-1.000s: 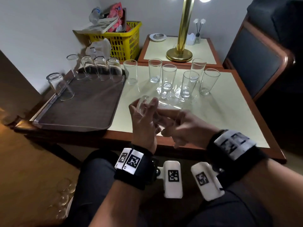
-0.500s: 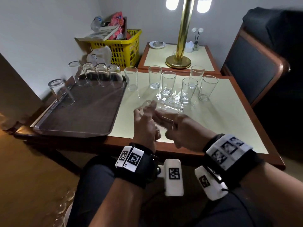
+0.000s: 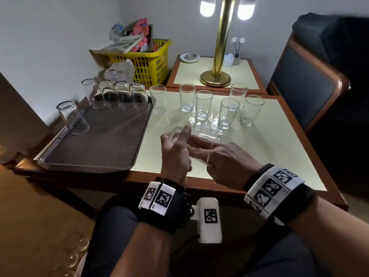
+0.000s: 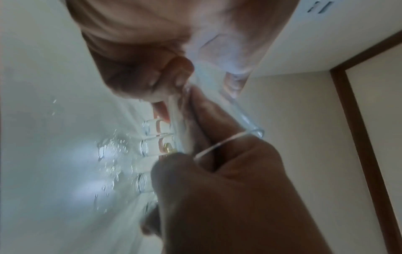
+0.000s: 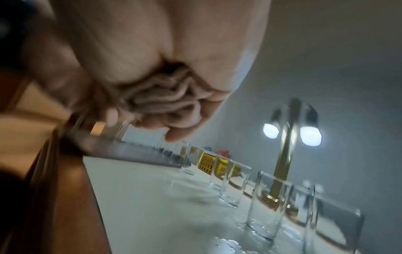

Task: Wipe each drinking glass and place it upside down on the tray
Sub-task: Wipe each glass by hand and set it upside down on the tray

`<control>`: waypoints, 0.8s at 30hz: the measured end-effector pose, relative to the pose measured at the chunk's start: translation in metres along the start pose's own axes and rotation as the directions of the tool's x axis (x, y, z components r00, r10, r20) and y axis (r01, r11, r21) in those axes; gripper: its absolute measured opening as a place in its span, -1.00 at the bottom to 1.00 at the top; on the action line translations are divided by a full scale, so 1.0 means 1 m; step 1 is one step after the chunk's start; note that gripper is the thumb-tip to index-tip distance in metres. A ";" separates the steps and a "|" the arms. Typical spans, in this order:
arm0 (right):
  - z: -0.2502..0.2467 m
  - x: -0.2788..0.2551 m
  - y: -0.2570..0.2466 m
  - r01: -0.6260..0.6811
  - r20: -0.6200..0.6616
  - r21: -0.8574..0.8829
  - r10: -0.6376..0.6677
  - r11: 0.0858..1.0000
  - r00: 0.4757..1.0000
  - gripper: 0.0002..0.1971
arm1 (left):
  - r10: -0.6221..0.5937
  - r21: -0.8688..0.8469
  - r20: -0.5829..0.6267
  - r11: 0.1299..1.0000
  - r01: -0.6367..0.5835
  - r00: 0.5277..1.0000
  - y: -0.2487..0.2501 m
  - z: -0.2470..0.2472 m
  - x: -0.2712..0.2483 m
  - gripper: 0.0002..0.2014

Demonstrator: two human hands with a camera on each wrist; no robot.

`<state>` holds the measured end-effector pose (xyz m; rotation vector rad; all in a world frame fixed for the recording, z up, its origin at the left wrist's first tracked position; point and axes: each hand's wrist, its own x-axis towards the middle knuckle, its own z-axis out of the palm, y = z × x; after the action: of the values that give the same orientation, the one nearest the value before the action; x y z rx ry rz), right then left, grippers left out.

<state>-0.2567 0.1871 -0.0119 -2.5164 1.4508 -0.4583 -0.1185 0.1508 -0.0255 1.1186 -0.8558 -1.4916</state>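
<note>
A clear drinking glass (image 3: 205,137) lies sideways in my hands above the table's near edge, base to the left. My left hand (image 3: 175,154) grips its base end. My right hand (image 3: 229,160) has its fingers inside the mouth and its thumb outside the rim (image 4: 254,132). I see no cloth. Several glasses (image 3: 122,94) stand upside down along the far and left edges of the brown tray (image 3: 95,148). Several upright glasses (image 3: 227,112) stand on the table beyond my hands, also low in the right wrist view as upright glasses (image 5: 267,206).
Water drops (image 3: 211,124) lie on the cream tabletop (image 3: 269,148) among the upright glasses. Behind it a side table carries a brass lamp (image 3: 216,76). A yellow basket (image 3: 147,62) stands at the back left and a dark chair (image 3: 303,86) at the right.
Both hands stay over the near table edge with the glass. The right fingers have slid further into the glass mouth, and the head view has tilted upward a little.
</note>
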 end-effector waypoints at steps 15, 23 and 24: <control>0.006 0.006 -0.007 -0.144 0.066 0.720 0.140 0.679 0.988 -0.21 | 0.150 -0.163 0.090 0.978 -0.134 0.984 -0.003 -0.008 0.000 -0.75; 0.015 0.009 -0.009 0.024 0.012 0.028 -0.025 0.999 1.000 -0.07 | 0.049 -0.033 -0.043 0.998 -0.051 0.998 -0.005 -0.015 0.006 -0.63; 0.016 0.011 -0.011 0.001 -0.020 0.287 0.005 0.958 1.000 -0.10 | 0.098 -0.078 -0.026 0.992 -0.100 0.995 -0.008 -0.015 0.006 -0.63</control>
<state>-0.2370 0.1836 -0.0211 -2.2863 1.2872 -0.6461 -0.1064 0.1470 -0.0390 1.0183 -0.8185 -1.4167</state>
